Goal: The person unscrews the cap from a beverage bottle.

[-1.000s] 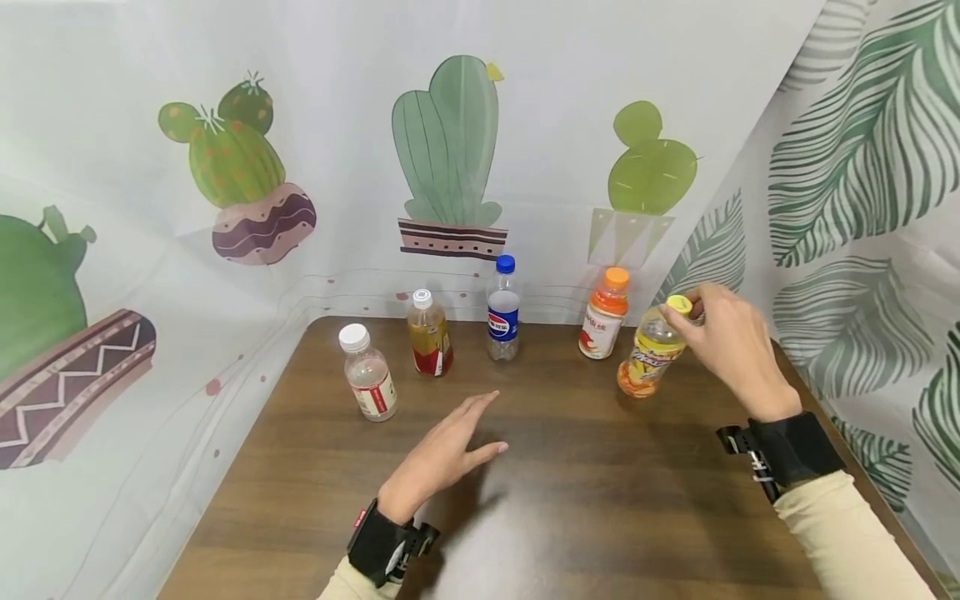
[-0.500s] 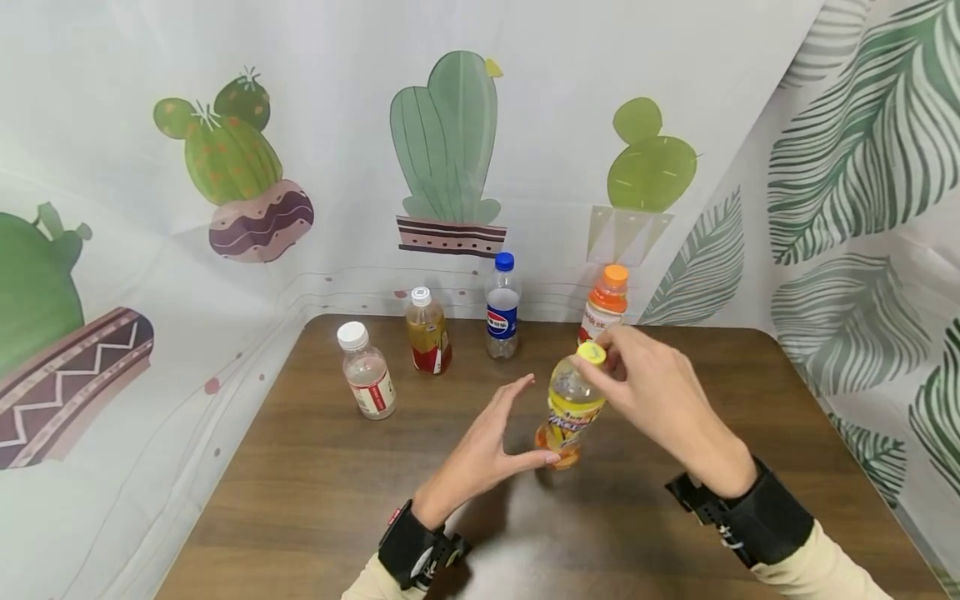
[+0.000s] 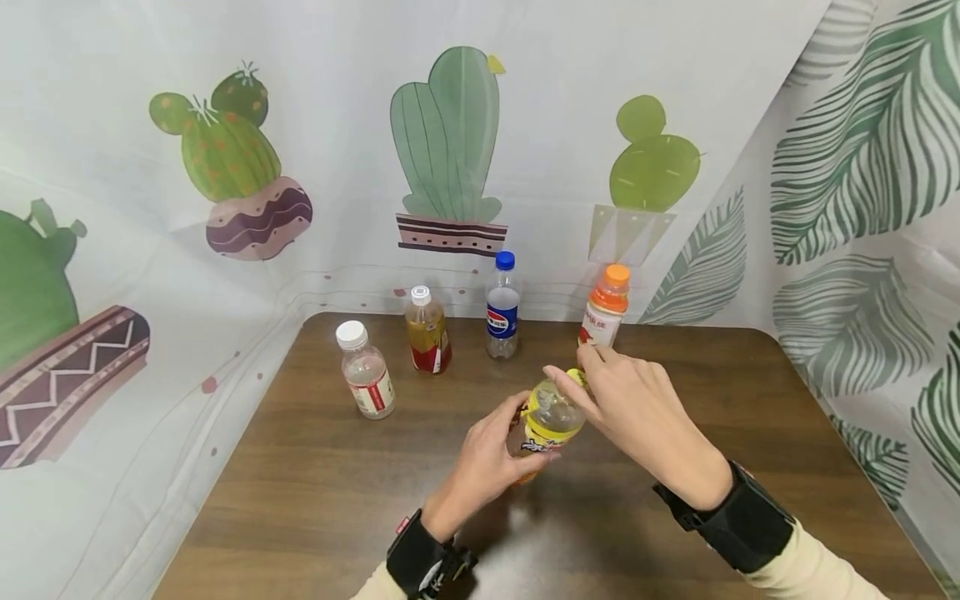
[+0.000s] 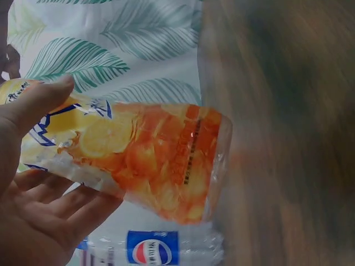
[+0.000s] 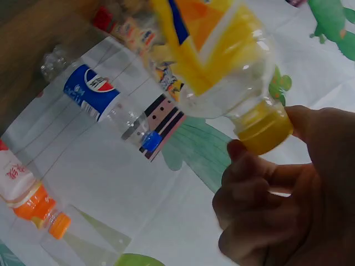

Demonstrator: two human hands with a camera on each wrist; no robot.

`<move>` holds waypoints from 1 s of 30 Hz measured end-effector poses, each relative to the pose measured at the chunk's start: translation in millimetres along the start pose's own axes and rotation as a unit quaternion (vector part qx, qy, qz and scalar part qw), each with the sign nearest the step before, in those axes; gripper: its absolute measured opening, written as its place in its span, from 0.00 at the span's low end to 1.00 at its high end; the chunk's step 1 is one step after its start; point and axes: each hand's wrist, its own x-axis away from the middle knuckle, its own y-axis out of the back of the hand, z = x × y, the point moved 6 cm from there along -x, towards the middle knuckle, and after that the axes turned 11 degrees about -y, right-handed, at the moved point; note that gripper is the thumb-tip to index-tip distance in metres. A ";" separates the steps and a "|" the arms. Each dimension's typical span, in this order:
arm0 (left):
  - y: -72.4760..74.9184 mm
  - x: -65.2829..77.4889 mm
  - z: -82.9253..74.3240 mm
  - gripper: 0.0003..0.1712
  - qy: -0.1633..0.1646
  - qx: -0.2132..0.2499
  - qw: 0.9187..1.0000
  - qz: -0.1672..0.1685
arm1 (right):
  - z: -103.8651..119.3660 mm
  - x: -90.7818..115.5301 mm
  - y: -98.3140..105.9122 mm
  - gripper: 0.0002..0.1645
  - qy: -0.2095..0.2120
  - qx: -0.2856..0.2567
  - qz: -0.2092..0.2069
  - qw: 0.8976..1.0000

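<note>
A clear drink bottle (image 3: 553, 421) with a yellow label is held tilted above the table between both hands. My left hand (image 3: 480, 458) grips it round the body, thumb on one side and fingers on the other. Orange fruit pictures cover the lower part of its wrap (image 4: 161, 158) in the left wrist view. My right hand (image 3: 637, 404) pinches the yellow cap (image 5: 265, 127) between thumb and index finger, the cap sitting on the bottle's neck. The other right fingers are curled below the cap in the right wrist view.
Along the back of the brown wooden table (image 3: 300, 500) stand a white-capped bottle (image 3: 369, 379), a bottle of amber drink (image 3: 429, 333), a blue-capped Pepsi bottle (image 3: 502, 312) and an orange-capped bottle (image 3: 606, 308). A cactus-print cloth (image 3: 345, 167) hangs behind them.
The right hand has brought the yellow-capped bottle from the table's right side leftward and nearer. My left hand, open before, has moved right and now grips its body; the bottle has tilted.
</note>
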 end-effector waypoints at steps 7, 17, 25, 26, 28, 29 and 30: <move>4.3 2.4 -7.2 0.42 -0.016 -0.076 0.997 -0.001 | -5.8 2.3 -5.4 0.27 -0.073 0.013 -0.010 0.997; 4.4 -0.6 -6.0 0.42 0.000 0.049 0.998 0.044 | -1.4 -0.3 -2.7 0.25 -0.041 -0.046 0.006 0.998; 7.9 3.1 1.0 0.39 0.026 0.116 0.988 0.099 | -0.8 3.4 -5.9 0.19 0.046 -0.089 0.040 0.994; 7.7 4.1 2.0 0.39 0.027 0.121 0.986 0.107 | -1.5 4.6 -7.3 0.18 0.056 -0.095 0.047 0.993; 7.1 6.0 3.6 0.39 0.029 0.128 0.984 0.120 | -3.3 7.0 -11.1 0.16 0.071 -0.104 0.063 0.990; 6.7 7.1 4.5 0.40 0.031 0.130 0.983 0.125 | -4.5 7.9 -13.2 0.16 0.076 -0.109 0.070 0.989; 6.2 8.0 5.1 0.40 0.032 0.128 0.983 0.128 | -6.2 8.8 -15.4 0.15 0.078 -0.112 0.076 0.988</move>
